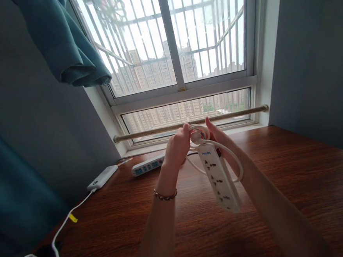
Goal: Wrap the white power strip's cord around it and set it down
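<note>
Fingers of your left hand [177, 145] pinch the coiled cord [197, 134] at the top of the white power strip [220, 178], which hangs down from that grip above the table [295, 182]; your right hand [219, 139] cups behind, steadying it so the loops stay gathered.

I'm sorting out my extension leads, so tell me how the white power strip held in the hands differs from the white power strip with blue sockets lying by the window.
The held white power strip hangs tilted above the wooden desk, gripped by the left hand and right hand; the blue-socket power strip lies flat on it. The held one has white sockets, the other blue. The held one's cord is looped around it. Both are long, white multi-socket bars.
</note>
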{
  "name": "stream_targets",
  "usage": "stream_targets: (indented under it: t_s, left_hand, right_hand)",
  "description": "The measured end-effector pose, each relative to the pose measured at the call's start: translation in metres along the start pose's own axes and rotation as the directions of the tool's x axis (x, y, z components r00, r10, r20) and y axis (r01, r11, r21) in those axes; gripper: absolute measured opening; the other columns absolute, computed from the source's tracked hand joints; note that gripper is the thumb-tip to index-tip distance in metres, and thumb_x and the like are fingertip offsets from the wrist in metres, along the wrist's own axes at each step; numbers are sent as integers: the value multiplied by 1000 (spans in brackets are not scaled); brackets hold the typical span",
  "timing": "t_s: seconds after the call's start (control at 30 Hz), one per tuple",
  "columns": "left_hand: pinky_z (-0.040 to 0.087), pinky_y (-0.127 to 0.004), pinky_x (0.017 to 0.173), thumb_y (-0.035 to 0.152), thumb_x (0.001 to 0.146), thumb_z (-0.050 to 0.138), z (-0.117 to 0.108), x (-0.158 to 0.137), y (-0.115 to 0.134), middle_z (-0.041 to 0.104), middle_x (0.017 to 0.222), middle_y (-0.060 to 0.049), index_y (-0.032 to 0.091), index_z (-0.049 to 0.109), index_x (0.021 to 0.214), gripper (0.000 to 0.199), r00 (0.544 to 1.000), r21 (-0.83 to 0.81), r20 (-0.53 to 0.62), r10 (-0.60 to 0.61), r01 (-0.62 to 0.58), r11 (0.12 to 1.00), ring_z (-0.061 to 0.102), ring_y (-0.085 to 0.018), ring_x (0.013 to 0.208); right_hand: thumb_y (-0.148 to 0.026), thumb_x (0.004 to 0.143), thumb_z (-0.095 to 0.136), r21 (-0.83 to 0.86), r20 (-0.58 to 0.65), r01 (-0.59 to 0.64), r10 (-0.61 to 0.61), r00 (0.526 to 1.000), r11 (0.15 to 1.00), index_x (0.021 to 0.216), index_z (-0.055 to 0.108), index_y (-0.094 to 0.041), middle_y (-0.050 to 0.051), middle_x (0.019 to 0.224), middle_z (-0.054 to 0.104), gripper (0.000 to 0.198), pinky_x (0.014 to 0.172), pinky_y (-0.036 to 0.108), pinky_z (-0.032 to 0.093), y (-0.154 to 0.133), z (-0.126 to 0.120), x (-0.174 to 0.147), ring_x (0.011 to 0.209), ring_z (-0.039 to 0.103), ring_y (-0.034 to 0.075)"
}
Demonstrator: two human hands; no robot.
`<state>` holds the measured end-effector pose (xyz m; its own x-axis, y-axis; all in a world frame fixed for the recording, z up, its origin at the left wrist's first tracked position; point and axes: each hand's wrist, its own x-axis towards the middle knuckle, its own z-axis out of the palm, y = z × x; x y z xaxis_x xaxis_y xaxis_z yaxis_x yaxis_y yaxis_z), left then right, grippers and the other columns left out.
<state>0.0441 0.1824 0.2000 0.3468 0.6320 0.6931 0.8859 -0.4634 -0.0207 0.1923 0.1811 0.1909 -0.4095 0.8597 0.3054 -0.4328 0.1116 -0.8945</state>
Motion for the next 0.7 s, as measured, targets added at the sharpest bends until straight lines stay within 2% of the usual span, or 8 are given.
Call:
stream_targets:
  t_s: [0.2, 0.37, 0.43, 0.5, 0.6, 0.67, 0.7]
  left_hand:
    - [34, -23, 52, 32, 92, 26, 5, 0, -11, 57, 67, -4, 16, 46, 93, 26, 1000, -170, -22, 7, -10, 985, 56, -16, 60]
    - [32, -24, 52, 30, 90, 31, -2, 2, -22, 54, 61, -2, 17, 49, 85, 23, 987, -255, -123, -102, 68, 964, 53, -16, 57]
    - [31, -25, 52, 28, 90, 32, -6, 3, -26, 53, 59, -2, 17, 49, 83, 21, 975, -266, -163, -154, 107, 958, 52, -16, 56]
    - [32, -25, 53, 28, 89, 33, -9, 3, -29, 53, 59, -2, 17, 49, 82, 20, 961, -275, -196, -196, 138, 951, 52, -16, 56]
    - [32, -25, 54, 28, 88, 35, -13, 2, -31, 53, 59, -2, 17, 49, 82, 19, 946, -279, -230, -228, 161, 947, 52, -16, 57]
    - [32, -25, 54, 29, 88, 36, -14, 2, -30, 53, 59, -2, 17, 49, 82, 19, 942, -280, -238, -237, 167, 945, 52, -16, 56]
    - [31, -25, 53, 29, 88, 36, -14, 2, -29, 53, 58, -2, 16, 49, 82, 19, 940, -280, -241, -241, 171, 945, 52, -16, 56]
  right_hand:
    - [-61, 79, 41, 97, 145, 24, -38, 989, 995, 110, 54, -15, 7, 79, 65, 57, 51, 23, 43, -1, -3, -2, 63, 60, 16]
    - [-66, 75, 42, 159, 198, 61, -93, 976, 985, 120, 46, -15, 12, 102, 61, 68, 64, 30, 48, -6, 3, -9, 84, 60, 22]
    - [-65, 70, 51, 158, 220, 91, -125, 967, 983, 123, 44, -17, 12, 109, 59, 71, 73, 34, 48, -10, 1, -15, 91, 58, 23]
    - [-52, 66, 64, 101, 262, 91, -115, 958, 991, 124, 44, -20, 10, 112, 57, 69, 78, 35, 47, -15, -6, -21, 94, 57, 22]
    - [-29, 67, 69, -86, 287, 17, 8, 958, 996, 115, 53, -18, 9, 104, 61, 52, 74, 29, 49, -20, -21, -24, 85, 60, 17]
    - [-26, 70, 67, -228, 235, 19, 36, 971, 973, 102, 62, -13, 8, 92, 65, 35, 69, 25, 50, -21, -32, -24, 78, 61, 14]
    - [-27, 70, 66, -282, 191, 54, 1, 982, 958, 95, 65, -12, 8, 87, 66, 28, 68, 25, 50, -21, -36, -23, 76, 62, 14]
